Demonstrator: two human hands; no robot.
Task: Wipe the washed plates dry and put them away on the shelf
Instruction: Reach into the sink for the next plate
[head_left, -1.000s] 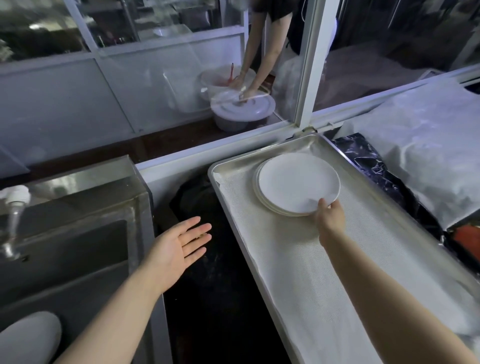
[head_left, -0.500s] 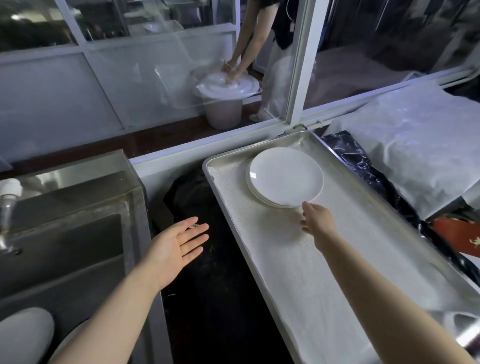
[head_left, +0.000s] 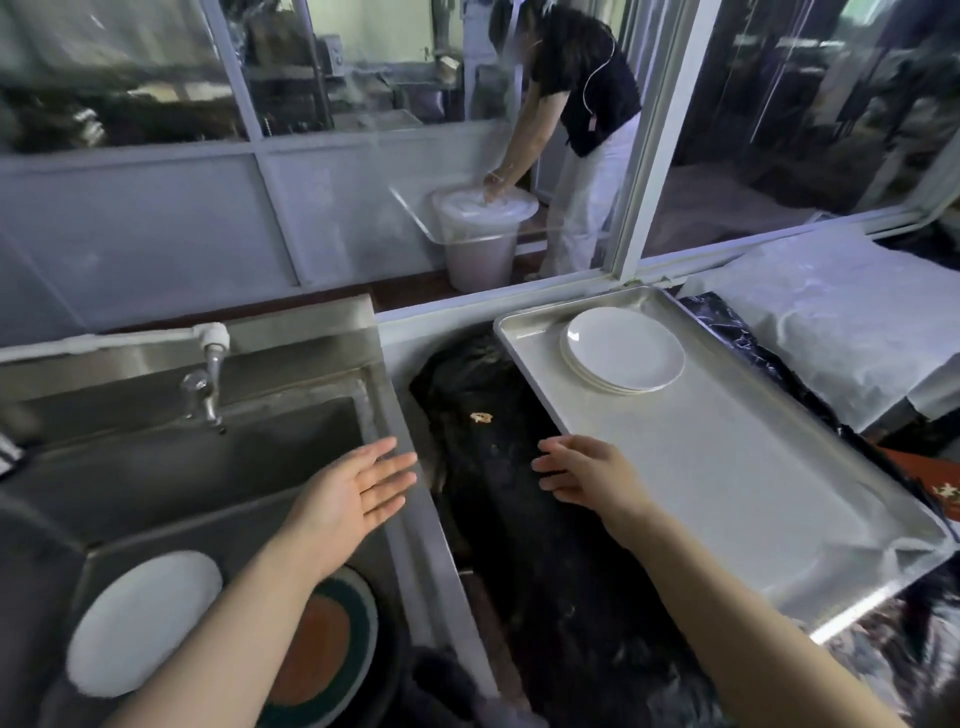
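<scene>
Both hands empty, fingers loose — left hand (head_left: 353, 493) over sink (head_left: 182, 467), right hand (head_left: 587, 475) beside tray (head_left: 727, 467) bearing stacked plates (head_left: 623, 349).

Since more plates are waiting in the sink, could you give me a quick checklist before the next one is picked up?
1. Left hand free: ok, open, holds nothing.
2. Right hand free: ok, fingers relaxed, holds nothing.
3. Plate available: ok, white plate lies in the sink.
4. Dried stack settled on the tray: ok, flat.
5. Drying cloth at hand: cannot tell, none plainly visible.
6. Tap off: ok, no water seen.
</scene>
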